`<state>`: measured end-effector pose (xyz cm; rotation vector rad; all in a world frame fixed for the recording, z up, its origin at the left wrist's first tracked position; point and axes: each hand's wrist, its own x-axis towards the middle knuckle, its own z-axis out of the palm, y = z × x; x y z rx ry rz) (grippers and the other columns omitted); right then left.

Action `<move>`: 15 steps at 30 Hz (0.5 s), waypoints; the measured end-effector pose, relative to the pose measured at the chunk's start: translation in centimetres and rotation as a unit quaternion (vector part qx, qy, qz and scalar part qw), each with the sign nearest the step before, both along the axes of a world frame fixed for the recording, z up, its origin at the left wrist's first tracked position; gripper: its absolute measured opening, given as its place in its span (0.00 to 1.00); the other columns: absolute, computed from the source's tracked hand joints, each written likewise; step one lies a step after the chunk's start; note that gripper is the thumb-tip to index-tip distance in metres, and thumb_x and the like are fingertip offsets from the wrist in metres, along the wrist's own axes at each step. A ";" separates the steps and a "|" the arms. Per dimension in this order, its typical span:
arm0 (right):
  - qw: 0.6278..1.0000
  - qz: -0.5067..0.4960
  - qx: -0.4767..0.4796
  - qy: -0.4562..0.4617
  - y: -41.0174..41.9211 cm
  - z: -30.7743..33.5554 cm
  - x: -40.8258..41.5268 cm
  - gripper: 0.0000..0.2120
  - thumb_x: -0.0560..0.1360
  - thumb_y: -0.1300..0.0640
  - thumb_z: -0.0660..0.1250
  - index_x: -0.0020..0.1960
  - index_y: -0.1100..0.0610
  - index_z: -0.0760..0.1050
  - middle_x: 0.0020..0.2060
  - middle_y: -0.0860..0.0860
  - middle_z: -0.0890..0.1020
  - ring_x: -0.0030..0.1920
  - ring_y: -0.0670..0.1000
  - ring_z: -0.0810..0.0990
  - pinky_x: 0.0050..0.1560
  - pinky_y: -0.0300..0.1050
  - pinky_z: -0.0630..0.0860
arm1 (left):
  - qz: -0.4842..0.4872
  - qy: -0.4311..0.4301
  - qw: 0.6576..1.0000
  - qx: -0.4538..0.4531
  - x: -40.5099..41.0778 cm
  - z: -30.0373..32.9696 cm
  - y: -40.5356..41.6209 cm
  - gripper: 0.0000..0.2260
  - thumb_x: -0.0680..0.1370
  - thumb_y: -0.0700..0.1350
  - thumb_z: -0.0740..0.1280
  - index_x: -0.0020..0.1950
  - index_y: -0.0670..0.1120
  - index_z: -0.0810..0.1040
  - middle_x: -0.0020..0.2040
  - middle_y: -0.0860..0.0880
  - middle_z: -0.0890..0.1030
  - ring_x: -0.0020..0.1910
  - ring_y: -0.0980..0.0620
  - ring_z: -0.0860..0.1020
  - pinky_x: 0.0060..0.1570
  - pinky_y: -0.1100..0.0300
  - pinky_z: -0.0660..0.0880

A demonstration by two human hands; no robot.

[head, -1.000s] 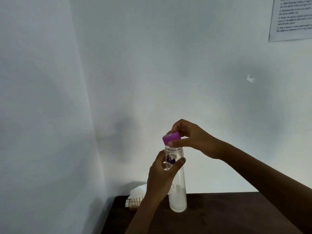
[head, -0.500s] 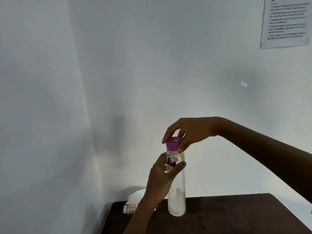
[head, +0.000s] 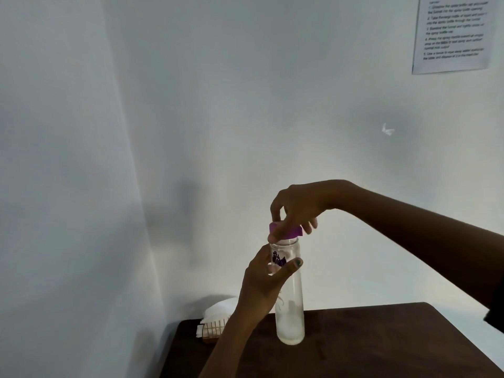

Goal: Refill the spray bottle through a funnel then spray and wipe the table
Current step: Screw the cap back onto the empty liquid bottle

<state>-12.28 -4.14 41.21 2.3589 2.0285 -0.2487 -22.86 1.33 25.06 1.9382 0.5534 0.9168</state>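
A tall clear bottle (head: 291,317) with a purple print near its top stands upright on the dark brown table (head: 381,345). A little liquid shows at its bottom. My left hand (head: 266,285) grips the bottle's upper part from the left. My right hand (head: 296,211) reaches in from the right and pinches the purple cap (head: 289,232) sitting on the bottle's mouth. No funnel or spray head is in view.
A wooden holder with white tissues (head: 215,320) stands at the table's back left corner, against the white walls. A printed instruction sheet (head: 454,34) hangs on the wall at the upper right. The table's right edge falls away near the frame's right side.
One second ago the cap was tilted, held just above the mouth. My right hand has brought it down level onto the bottle and turned over it. The left hand kept its grip.
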 end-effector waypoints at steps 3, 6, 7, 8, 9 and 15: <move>0.995 0.053 -0.007 0.088 0.0 0.5 0.8 0.19 0.67 0.49 0.75 0.54 0.53 0.75 0.46 0.55 0.82 0.38 0.53 0.83 0.34 0.37 0.77 | 0.004 0.003 1.000 0.009 -0.2 0.4 0.0 0.16 0.68 0.63 0.69 0.53 0.63 0.70 0.48 0.67 0.77 0.46 0.67 0.77 0.40 0.78 0.70; 0.990 0.105 -0.009 0.095 -0.1 0.8 1.2 0.19 0.66 0.61 0.76 0.55 0.53 0.76 0.51 0.53 0.80 0.42 0.49 0.81 0.37 0.33 0.77 | 0.001 0.006 1.000 0.022 -0.4 0.6 0.1 0.16 0.67 0.62 0.68 0.52 0.65 0.70 0.45 0.71 0.77 0.47 0.73 0.75 0.40 0.80 0.69; 0.989 0.114 -0.012 0.094 -0.2 0.8 1.2 0.20 0.65 0.63 0.75 0.54 0.53 0.76 0.52 0.53 0.79 0.45 0.50 0.81 0.37 0.32 0.76 | -0.003 0.009 1.000 0.022 -0.5 0.6 0.1 0.15 0.67 0.62 0.68 0.52 0.66 0.70 0.44 0.73 0.77 0.47 0.73 0.75 0.40 0.80 0.69; 0.988 0.120 -0.013 0.093 -0.2 0.9 1.2 0.20 0.64 0.66 0.75 0.54 0.54 0.76 0.53 0.53 0.79 0.48 0.52 0.80 0.36 0.32 0.76 | -0.006 0.011 1.000 0.021 -0.5 0.7 0.1 0.15 0.67 0.62 0.68 0.52 0.66 0.70 0.44 0.73 0.77 0.47 0.73 0.75 0.40 0.80 0.69; 0.988 0.126 -0.013 0.090 -0.2 0.9 1.2 0.21 0.63 0.67 0.75 0.53 0.54 0.76 0.54 0.52 0.78 0.50 0.54 0.80 0.37 0.33 0.77 | -0.009 0.012 1.000 0.021 -0.5 0.8 0.1 0.15 0.67 0.62 0.68 0.52 0.66 0.70 0.45 0.72 0.78 0.47 0.73 0.76 0.40 0.79 0.69; 0.986 0.144 0.016 0.079 0.0 1.4 1.0 0.22 0.61 0.70 0.74 0.51 0.54 0.75 0.53 0.51 0.77 0.51 0.54 0.79 0.41 0.41 0.78 | -0.026 0.026 0.999 0.018 -0.5 0.9 0.3 0.08 0.73 0.57 0.68 0.48 0.63 0.70 0.44 0.61 0.79 0.41 0.69 0.76 0.40 0.74 0.71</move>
